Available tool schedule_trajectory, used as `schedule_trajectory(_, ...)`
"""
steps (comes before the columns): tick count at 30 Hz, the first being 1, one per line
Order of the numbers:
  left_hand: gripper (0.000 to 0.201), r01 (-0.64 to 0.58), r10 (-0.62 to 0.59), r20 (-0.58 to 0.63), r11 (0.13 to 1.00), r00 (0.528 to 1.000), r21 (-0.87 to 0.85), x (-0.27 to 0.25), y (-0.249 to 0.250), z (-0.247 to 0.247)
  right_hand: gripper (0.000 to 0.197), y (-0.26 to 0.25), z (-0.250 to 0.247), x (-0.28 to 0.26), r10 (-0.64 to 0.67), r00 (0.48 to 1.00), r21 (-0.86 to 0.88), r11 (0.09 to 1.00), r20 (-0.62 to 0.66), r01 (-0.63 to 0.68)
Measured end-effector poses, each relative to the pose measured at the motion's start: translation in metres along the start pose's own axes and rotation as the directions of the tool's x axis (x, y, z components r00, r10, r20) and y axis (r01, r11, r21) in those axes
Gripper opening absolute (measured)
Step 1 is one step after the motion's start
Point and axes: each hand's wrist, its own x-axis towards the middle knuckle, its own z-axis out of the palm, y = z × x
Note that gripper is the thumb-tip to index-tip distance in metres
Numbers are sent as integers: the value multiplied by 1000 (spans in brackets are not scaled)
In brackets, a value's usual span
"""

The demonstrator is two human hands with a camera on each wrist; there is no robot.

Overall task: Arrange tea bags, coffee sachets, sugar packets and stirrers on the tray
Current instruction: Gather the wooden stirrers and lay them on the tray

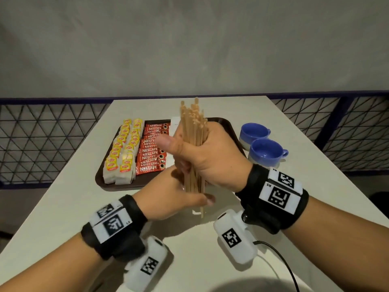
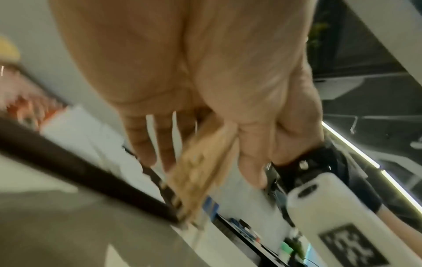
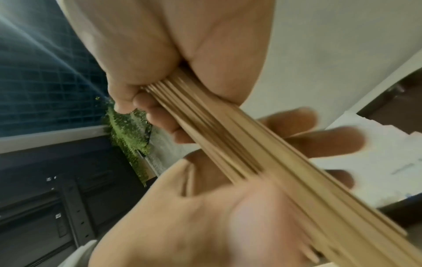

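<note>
Stirrers, one uncountable bundle, fill the right hand's closed grip; left hand flat beneath; two cups.

Wooden stirrers bundled upright above the brown tray.

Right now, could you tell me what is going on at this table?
A person is setting out a drinks tray. Their right hand grips a bundle of wooden stirrers upright above the tray, while the left hand steadies the bundle's lower end. Tea bags and coffee sachets already lie in rows on the tray. Two blue cups stand on the table to its right.
</note>
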Motion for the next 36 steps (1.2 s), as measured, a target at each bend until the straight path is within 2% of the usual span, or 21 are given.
schedule_trajectory(1, 50, 18, -19, 13, 998, 1000, 56, -2, -3, -10, 51, 1, -4, 0, -8, 1000, 5, 1000, -23, 8)
schedule_trajectory(3, 73, 16, -15, -21, 998, 1000, 57, -8, -5, -34, 45, 8, -11, -1, -18, 998, -7, 1000, -58, 17)
schedule_trajectory(6, 86, -74, 81, -126, 996, 989, 56, -15, 9, -64, 37, 27, -18, -4, 19, 998, -28, 999, -66, -21)
schedule_trajectory(10, 77, -273, 294, -99, 943, 951, 189, -12, 42, -63, 42, 40, -16, -5, 42, 997, -46, 998, -67, -45)
schedule_trajectory(11, 73, -313, 336, -81, 925, 938, 214, -10, 50, -58, 37, 41, -15, -5, 53, 996, -68, 996, -69, -58)
schedule_trajectory(13, 64, -368, 395, -48, 888, 917, 275, -4, 60, -48, 17, 47, -13, -4, 69, 997, -128, 989, -35, -73)
schedule_trajectory(16, 46, -413, 442, 32, 807, 896, 423, 8, 59, -37, 21, 57, -10, -3, 114, 993, -284, 953, 15, -105)
schedule_trajectory(18, 34, -396, 415, 63, 800, 908, 450, 13, 51, -30, 26, 58, -9, -6, 158, 986, -290, 947, 48, -137)
schedule_trajectory(20, 27, -371, 387, 52, 826, 921, 424, 14, 45, -25, 16, 60, -8, -8, 142, 988, -245, 962, 58, -124)
schedule_trajectory(21, 26, -362, 376, 49, 837, 925, 410, 14, 44, -24, 9, 59, -8, -10, 136, 989, -217, 969, 66, -118)
schedule_trajectory(24, 35, -332, 336, 52, 874, 941, 354, 15, 45, -27, 9, 64, -9, -11, 201, 976, -215, 960, 84, -179)
schedule_trajectory(25, 40, -310, 316, 24, 910, 948, 274, 16, 45, -31, 11, 64, -11, -9, 225, 971, -204, 957, 79, -205)
schedule_trajectory(27, 44, -269, 274, -102, 961, 956, 62, 19, 38, -44, 32, 60, -20, -5, 258, 966, -107, 961, 19, -255)
schedule_trajectory(28, 43, -248, 249, -167, 968, 954, 26, 20, 31, -52, 40, 56, -27, -3, 271, 962, -39, 961, -37, -272)
schedule_trajectory(30, 28, -144, 182, -224, 973, 957, 178, 22, 11, -67, 38, 46, -43, 0, 274, 949, 48, 962, -159, -270)
schedule_trajectory(32, 16, -35, 116, -148, 888, 982, 459, 20, -13, -73, 32, 41, -59, 1, 285, 922, 102, 958, -261, -268)
schedule_trajectory(34, 23, -104, 106, 33, 777, 994, 621, 14, -34, -64, 31, 42, -71, 1, 314, 897, 158, 948, -311, -277)
schedule_trajectory(36, 36, -168, 54, 189, 730, 980, 662, 8, -46, -49, 32, 45, -78, -1, 373, 870, 164, 927, -321, -337)
